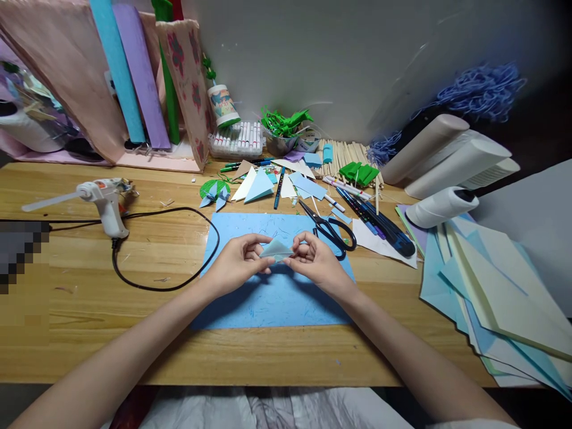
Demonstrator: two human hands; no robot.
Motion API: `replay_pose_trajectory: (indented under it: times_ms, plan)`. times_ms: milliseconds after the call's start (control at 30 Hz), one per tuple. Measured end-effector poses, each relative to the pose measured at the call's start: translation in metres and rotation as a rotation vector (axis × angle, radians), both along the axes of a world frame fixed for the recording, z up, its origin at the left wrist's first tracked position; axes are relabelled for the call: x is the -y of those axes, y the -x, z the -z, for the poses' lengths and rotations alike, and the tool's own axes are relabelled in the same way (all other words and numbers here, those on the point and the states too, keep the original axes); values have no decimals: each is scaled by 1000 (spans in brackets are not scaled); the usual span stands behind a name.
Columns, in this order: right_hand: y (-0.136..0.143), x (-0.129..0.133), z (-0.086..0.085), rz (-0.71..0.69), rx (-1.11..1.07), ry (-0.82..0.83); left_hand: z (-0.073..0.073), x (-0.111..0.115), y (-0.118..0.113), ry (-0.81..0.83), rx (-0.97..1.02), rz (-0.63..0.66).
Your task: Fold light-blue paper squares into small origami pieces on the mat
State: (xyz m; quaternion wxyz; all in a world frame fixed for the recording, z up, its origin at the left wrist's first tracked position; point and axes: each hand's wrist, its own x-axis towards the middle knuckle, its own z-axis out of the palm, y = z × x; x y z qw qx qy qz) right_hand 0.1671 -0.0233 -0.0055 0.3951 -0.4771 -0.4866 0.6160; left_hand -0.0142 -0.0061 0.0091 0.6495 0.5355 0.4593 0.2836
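Observation:
A small piece of pale blue-green paper (pixel 276 248), folded into a triangle, is held up between my two hands. My left hand (pixel 245 256) pinches its left corner between thumb and fingers. On the opposite corner, the thumb and fingers of my right hand (pixel 315 262) are closed in the same way. Beneath both hands lies a blue sheet (pixel 268 304) with creases and marks on its surface. Black-handled scissors (pixel 333 233) rest partly on the sheet's upper right, just beyond my right hand.
A white glue gun (pixel 105 205) with a looping black cable stands at left. Behind the sheet are folded paper triangles (pixel 259 186), pens, a marker box (pixel 236 140) and wooden sticks (pixel 342 158). Paper rolls (pixel 440 207) and stacked coloured paper (pixel 500 280) occupy the right.

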Motion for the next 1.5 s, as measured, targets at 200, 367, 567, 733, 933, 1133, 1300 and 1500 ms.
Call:
replay_pose_trajectory:
  times_ms: [200,367,567,733,933,1133,1300,1500]
  plan:
    - [1,3,0,16,165,-182,7,3,-2,-116,-19,19]
    - [2,8,-5,59,517,-656,10,5,-4,-57,-29,63]
    - [1,8,-3,25,598,-941,15,6,-7,59,33,96]
    - [0,7,-1,9,584,-989,19,3,-6,130,83,75]
    - [-3,6,0,-12,619,-1057,18,2,-5,215,162,79]
    - [-5,5,1,-79,731,-1157,17,3,-6,225,198,120]
    - [-7,6,1,-139,758,-1245,14,4,-6,230,196,129]
    - [-9,4,-1,-229,810,-1308,8,5,-8,300,196,137]
